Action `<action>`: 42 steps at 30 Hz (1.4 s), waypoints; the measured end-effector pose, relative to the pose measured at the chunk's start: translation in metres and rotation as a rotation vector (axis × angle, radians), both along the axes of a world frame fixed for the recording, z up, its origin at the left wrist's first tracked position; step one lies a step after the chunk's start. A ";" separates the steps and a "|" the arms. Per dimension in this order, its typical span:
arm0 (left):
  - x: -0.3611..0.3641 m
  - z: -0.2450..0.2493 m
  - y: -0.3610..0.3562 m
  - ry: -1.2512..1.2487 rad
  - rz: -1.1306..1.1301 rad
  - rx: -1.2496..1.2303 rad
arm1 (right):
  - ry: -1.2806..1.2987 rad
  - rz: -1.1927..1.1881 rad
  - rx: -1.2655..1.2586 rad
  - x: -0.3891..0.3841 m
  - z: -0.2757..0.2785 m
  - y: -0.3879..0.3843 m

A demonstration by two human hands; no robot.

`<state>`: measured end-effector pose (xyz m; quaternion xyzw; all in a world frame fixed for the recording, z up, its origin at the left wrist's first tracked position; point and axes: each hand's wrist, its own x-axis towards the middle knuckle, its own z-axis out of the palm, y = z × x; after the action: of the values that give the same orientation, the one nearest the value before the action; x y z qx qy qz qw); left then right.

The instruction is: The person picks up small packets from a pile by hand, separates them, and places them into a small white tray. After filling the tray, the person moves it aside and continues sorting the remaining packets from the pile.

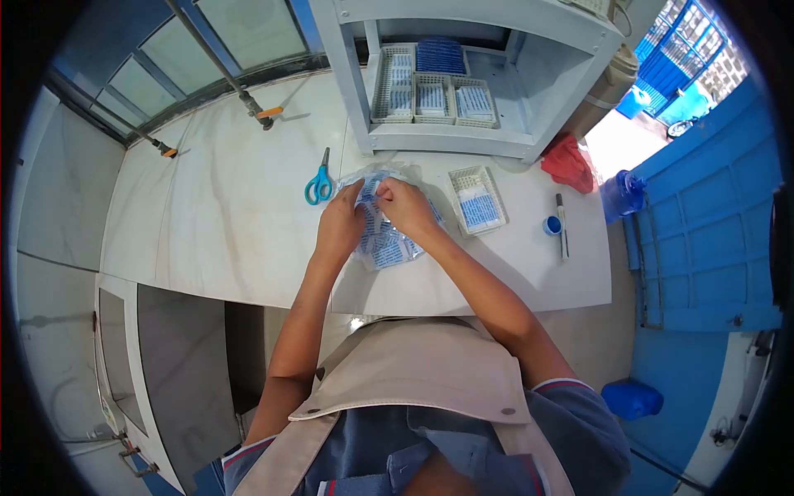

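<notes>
A clear plastic bag (390,250) of small white packets with blue print lies on the white table in front of me. My left hand (341,220) is on the bag's left side, its fingers bent and closed on the plastic. Over the upper part of the bag, my right hand (405,207) has its thumb and fingers pinched together; what sits between them is too small to make out. Blue-handled scissors (318,183) rest just left of the bag, tips pointing away. To the right stands a white basket (472,175) with blue-printed packets inside.
Behind the bag, a white shelf unit (451,140) holds several baskets of packets. A blue cap (552,225) and a marker (562,227) lie at the right, with a red cloth (569,164) and blue bottle (623,195) beyond. Orange-handled taps (266,116) line the back left.
</notes>
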<state>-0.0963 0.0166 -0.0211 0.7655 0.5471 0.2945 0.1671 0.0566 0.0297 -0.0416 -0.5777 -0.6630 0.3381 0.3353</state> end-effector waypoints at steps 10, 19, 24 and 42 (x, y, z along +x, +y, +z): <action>-0.006 0.008 0.004 0.023 -0.232 -0.096 | 0.225 -0.051 0.020 0.009 0.003 -0.018; 0.006 0.023 0.006 -0.526 -0.152 -0.509 | 0.970 -0.004 -0.520 0.041 0.031 -0.007; 0.016 0.019 0.003 -0.785 -0.111 -0.513 | 1.024 -0.029 -0.461 0.036 0.024 -0.006; 0.014 0.018 0.001 -0.817 -0.146 -0.552 | 0.900 -0.138 -0.174 0.046 0.024 -0.004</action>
<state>-0.0826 0.0178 -0.0030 0.5511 0.4393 0.4019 0.5846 0.1025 0.0255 -0.0173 -0.4422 -0.3805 0.5867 0.5616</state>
